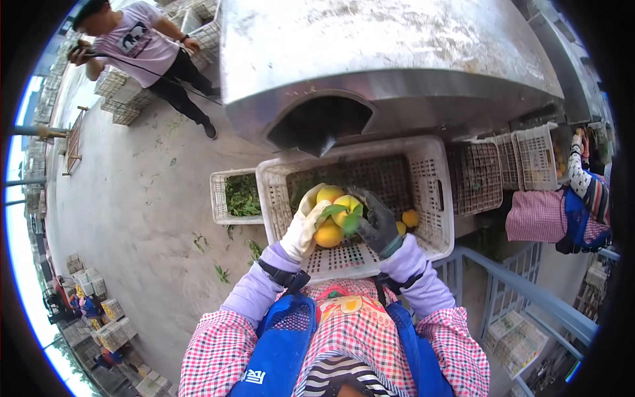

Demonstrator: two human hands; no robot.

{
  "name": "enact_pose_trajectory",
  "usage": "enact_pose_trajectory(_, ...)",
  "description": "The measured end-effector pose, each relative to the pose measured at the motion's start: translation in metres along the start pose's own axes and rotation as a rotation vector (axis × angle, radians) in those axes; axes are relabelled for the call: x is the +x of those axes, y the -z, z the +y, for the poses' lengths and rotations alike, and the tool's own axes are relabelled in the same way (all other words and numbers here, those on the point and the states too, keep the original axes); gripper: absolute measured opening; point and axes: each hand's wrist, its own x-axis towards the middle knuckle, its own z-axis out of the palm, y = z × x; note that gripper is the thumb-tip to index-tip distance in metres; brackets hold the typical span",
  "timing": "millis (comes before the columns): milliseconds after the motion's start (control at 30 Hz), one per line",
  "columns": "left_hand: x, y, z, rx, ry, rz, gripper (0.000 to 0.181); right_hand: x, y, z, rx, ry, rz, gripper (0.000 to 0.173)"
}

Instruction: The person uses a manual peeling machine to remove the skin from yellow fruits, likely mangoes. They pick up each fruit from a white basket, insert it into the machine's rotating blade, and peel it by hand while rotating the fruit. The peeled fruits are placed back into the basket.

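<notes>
Over a white plastic crate (431,171), both my gloved hands are close around a cluster of yellow-orange fruit that look like peaches. My left hand (301,226), in a white glove, holds an upper peach (329,193) and a lower peach (328,234) from the side. Between the hands is a leafy peach (346,206) with green leaves (351,222) attached. The dark-gloved right hand (379,223) curls against its right side; some fingertips are hidden. Inside the crate, loose peaches (410,218) lie to the right of my right hand.
A metal machine with a dark chute opening (322,119) overhangs the crate's far side. A smaller crate of leaves (242,196) stands left. More crates (474,176), a co-worker (570,208) and a blue railing (526,293) are right. Another person (144,54) stands upper left.
</notes>
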Motion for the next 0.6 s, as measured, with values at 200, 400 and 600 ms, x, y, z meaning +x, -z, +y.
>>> enact_pose_trajectory(200,-0.019,-0.017,0.040,0.002,-0.168,0.092,0.066,0.015,-0.030,-0.043,-0.371,0.200,0.076,0.086)
enact_pose_trajectory(400,-0.017,-0.008,0.066,-0.024,-0.205,0.122,0.067,0.074,-0.046,-0.075,-0.192,0.238,0.217,0.058)
enact_pose_trajectory(600,-0.025,0.007,0.062,-0.075,-0.140,0.167,0.069,0.137,-0.057,-0.017,-0.647,0.431,0.441,0.037)
